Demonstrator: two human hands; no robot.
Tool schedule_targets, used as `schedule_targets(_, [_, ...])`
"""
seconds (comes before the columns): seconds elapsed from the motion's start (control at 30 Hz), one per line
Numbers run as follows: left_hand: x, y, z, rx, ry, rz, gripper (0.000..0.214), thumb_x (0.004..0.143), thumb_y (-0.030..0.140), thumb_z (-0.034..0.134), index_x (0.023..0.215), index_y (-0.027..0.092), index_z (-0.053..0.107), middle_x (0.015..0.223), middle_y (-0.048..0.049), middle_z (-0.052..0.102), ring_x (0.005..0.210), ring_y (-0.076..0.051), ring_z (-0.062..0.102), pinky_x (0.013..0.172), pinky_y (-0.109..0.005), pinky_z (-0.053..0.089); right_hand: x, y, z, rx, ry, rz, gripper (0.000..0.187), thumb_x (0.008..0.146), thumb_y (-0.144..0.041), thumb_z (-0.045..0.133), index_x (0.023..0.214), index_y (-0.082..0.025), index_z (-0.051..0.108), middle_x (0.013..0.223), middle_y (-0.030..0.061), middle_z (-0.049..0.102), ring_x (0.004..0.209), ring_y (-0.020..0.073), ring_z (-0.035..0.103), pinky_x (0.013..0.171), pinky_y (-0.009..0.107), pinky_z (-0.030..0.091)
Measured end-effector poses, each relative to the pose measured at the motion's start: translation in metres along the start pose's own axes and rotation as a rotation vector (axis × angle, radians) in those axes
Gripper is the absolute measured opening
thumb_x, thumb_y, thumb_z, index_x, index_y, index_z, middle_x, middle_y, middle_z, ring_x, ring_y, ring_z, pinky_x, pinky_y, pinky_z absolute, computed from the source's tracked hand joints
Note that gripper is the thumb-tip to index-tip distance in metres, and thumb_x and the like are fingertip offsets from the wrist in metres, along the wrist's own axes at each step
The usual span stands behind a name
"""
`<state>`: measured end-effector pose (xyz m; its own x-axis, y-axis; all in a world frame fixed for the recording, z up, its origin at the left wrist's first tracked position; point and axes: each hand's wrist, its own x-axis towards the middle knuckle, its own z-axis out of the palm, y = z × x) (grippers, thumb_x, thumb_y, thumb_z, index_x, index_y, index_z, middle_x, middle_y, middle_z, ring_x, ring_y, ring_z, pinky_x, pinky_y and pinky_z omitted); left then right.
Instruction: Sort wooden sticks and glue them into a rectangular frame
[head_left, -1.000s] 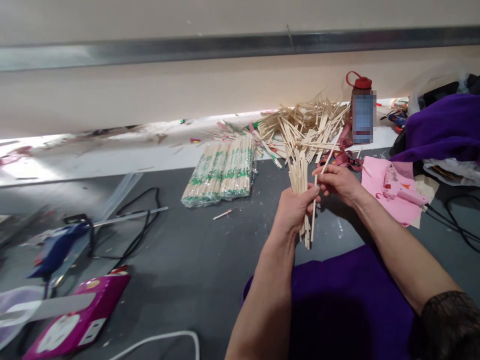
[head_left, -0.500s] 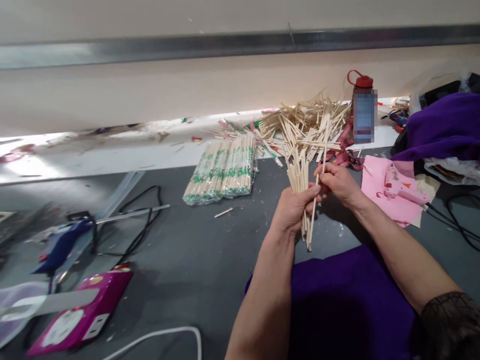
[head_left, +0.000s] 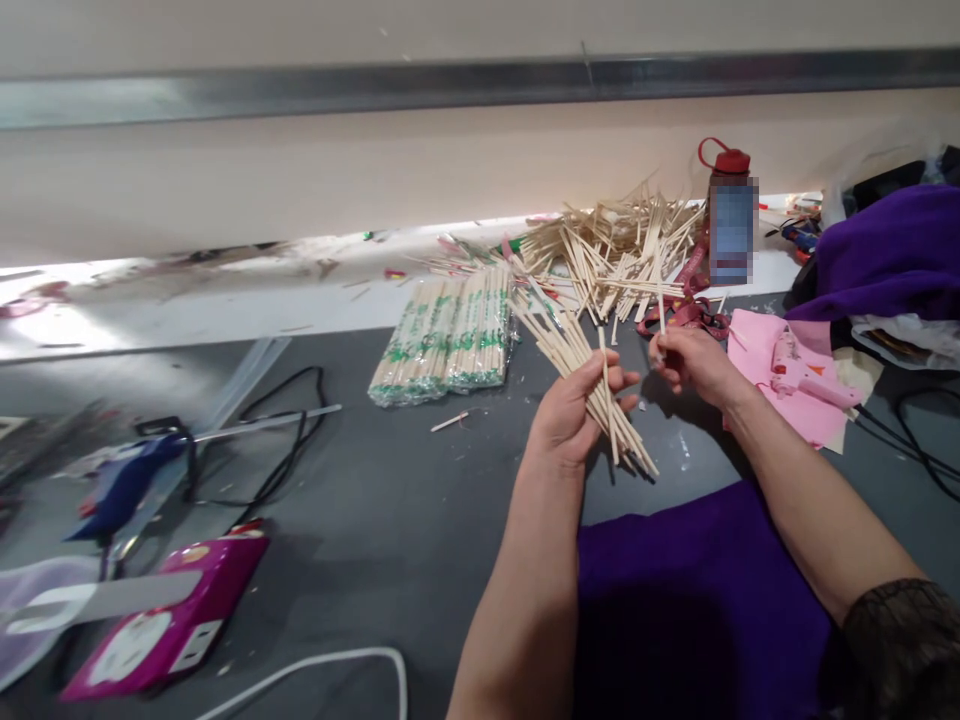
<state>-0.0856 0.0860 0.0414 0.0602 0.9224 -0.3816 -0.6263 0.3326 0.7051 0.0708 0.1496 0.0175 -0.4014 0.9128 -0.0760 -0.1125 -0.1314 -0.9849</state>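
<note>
Change vs half a second ago: the bundle of sticks (head_left: pixel 551 335) was near upright with both hands on it. Now it's tipped over to a diagonal, top end up-left, bottom end down-right. The hands have split apart.

Left hand (head_left: pixel 574 415): grip clenched round the bundle's middle, thumb on the near side, fingers wrapped over the front. It's held just above the desk (head_left: pixel 375 500), and I can't tell whether the low tips touch it. One stick in the fist crosses the rest at a steeper angle, so the bundle isn't squared up.

Right hand (head_left: pixel 694 365): pinch grip on a single stick (head_left: pixel 660 320) that points up toward the loose pile (head_left: pixel 622 250). It's clear of the bundle, just to its right.

My read: one stick has come away from the bundle, and the two are now handled separately.

Look of the sticks: thin, pale, bare wood, all roughly one length. They fan out at the top and the lower tips are uneven.

Around:
- wrapped packs (head_left: pixel 450 340) of the same sticks, green print, left of the bundle
- red-capped bottle (head_left: pixel 729 225) behind the pile
- pink glue gun (head_left: pixel 799 372) on a pink sheet (head_left: pixel 750 350), right of the right hand
- purple cloth (head_left: pixel 697 590) under the forearms
- blue glue gun (head_left: pixel 124 480) far left, with cables
</note>
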Motion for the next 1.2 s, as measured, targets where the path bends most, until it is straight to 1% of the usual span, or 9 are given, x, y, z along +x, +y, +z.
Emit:
schedule_targets(0.07, [0.005, 0.002, -0.006, 0.002, 0.050, 0.014, 0.015, 0.074, 0.024, 0.069, 0.077, 0.017, 0.056, 0.054, 0.0055, 0.052, 0.046, -0.009, 0.055, 0.048, -0.021, 0.050, -0.003, -0.002, -0.001, 0.006, -0.100, 0.077, 0.015, 0.071, -0.029, 0.048, 0.061, -0.018, 0.049, 0.053, -0.0035, 0.051, 0.035, 0.0058, 0.035, 0.030, 0.019, 0.028])
schedule_targets(0.2, [0.013, 0.003, -0.011, -0.064, 0.047, 0.029, 0.011, 0.076, 0.020, 0.068, 0.078, 0.014, 0.059, 0.047, 0.0102, 0.041, 0.031, 0.000, 0.030, 0.035, -0.013, 0.032, -0.009, -0.003, 0.007, -0.058, -0.305, 0.143, 0.018, 0.070, -0.026, 0.048, 0.055, -0.018, 0.044, 0.048, -0.0044, 0.050, 0.030, 0.0046, 0.033, 0.028, 0.018, 0.022])
schedule_targets(0.37, [0.016, 0.002, -0.010, -0.109, 0.182, 0.168, 0.010, 0.072, 0.012, 0.069, 0.072, 0.012, 0.059, 0.053, 0.0065, 0.052, 0.032, 0.003, 0.029, 0.036, -0.011, 0.032, -0.012, 0.001, 0.020, -0.025, -0.452, 0.248, 0.019, 0.070, -0.026, 0.047, 0.054, -0.019, 0.042, 0.040, -0.0068, 0.043, 0.027, 0.0045, 0.027, 0.026, 0.017, 0.018])
schedule_targets(0.47, [0.016, 0.002, -0.010, -0.090, 0.191, 0.229, 0.016, 0.066, 0.014, 0.074, 0.074, 0.012, 0.061, 0.053, 0.0065, 0.054, 0.033, 0.002, 0.031, 0.037, -0.012, 0.034, -0.012, 0.003, 0.022, -0.001, -0.424, 0.302, 0.019, 0.072, -0.028, 0.048, 0.055, -0.018, 0.045, 0.043, -0.0061, 0.046, 0.028, 0.0043, 0.027, 0.026, 0.017, 0.019])
schedule_targets(0.6, [0.017, 0.000, -0.012, -0.040, 0.263, 0.375, 0.029, 0.056, 0.019, 0.082, 0.068, 0.014, 0.056, 0.052, 0.0070, 0.055, 0.033, 0.001, 0.037, 0.037, -0.014, 0.037, -0.010, 0.009, 0.023, -0.140, -0.226, 0.282, 0.014, 0.072, -0.029, 0.055, 0.070, -0.015, 0.060, 0.052, -0.0048, 0.053, 0.034, 0.0042, 0.037, 0.030, 0.015, 0.025])
schedule_targets(0.8, [0.019, -0.001, -0.014, 0.028, 0.342, 0.491, 0.031, 0.056, 0.023, 0.081, 0.069, 0.015, 0.054, 0.057, 0.0045, 0.062, 0.034, -0.001, 0.041, 0.038, -0.017, 0.040, -0.011, 0.014, 0.029, -0.539, -0.084, 0.066, 0.019, 0.079, -0.029, 0.054, 0.083, -0.017, 0.069, 0.051, -0.0055, 0.051, 0.040, 0.0062, 0.044, 0.038, 0.017, 0.029])
schedule_targets(0.9, [0.019, 0.000, -0.015, 0.051, 0.357, 0.517, 0.029, 0.057, 0.024, 0.079, 0.068, 0.015, 0.054, 0.061, 0.0022, 0.065, 0.034, -0.001, 0.040, 0.038, -0.017, 0.040, -0.012, 0.012, 0.030, -0.652, -0.107, -0.023, 0.023, 0.081, -0.028, 0.051, 0.088, -0.018, 0.071, 0.054, -0.0045, 0.055, 0.043, 0.0074, 0.047, 0.043, 0.019, 0.031])
schedule_targets(1.03, [0.020, 0.001, -0.016, 0.069, 0.387, 0.528, 0.024, 0.059, 0.022, 0.077, 0.068, 0.015, 0.055, 0.058, 0.0021, 0.064, 0.034, -0.001, 0.040, 0.037, -0.017, 0.039, -0.014, 0.005, 0.031, -0.736, -0.219, 0.036, 0.031, 0.080, -0.018, 0.043, 0.093, -0.018, 0.071, 0.056, -0.0031, 0.058, 0.043, 0.0099, 0.049, 0.045, 0.021, 0.033])
schedule_targets(1.2, [0.020, 0.000, -0.016, 0.104, 0.362, 0.553, 0.020, 0.059, 0.020, 0.076, 0.067, 0.014, 0.058, 0.056, 0.0018, 0.063, 0.034, -0.002, 0.041, 0.036, -0.016, 0.038, -0.020, -0.004, 0.038, -0.988, -0.325, -0.087, 0.029, 0.080, -0.015, 0.044, 0.086, -0.015, 0.072, 0.061, 0.0025, 0.065, 0.053, 0.0134, 0.055, 0.054, 0.023, 0.035])
